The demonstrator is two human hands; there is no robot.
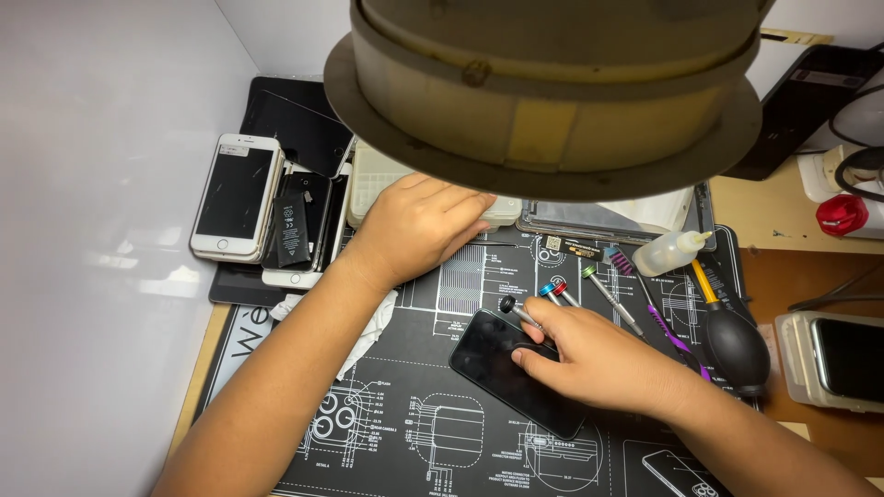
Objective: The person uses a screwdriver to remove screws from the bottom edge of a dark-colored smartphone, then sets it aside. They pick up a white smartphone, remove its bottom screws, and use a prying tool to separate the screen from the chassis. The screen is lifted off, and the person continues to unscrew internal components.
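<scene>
A dark phone lies screen-up and tilted on the black repair mat. My right hand rests on the phone's right part, fingers curled over it and pressing it down. My left hand reaches toward the back of the mat, its fingertips at a pale plastic parts box under the lamp; what the fingers touch is partly hidden. Several screwdrivers with coloured caps lie just beyond my right hand.
A big round lamp shade hangs over the back of the bench and hides things there. Stacked phones and a loose battery sit at the left. A squeeze bottle, a black air blower, a white cloth and another phone lie around.
</scene>
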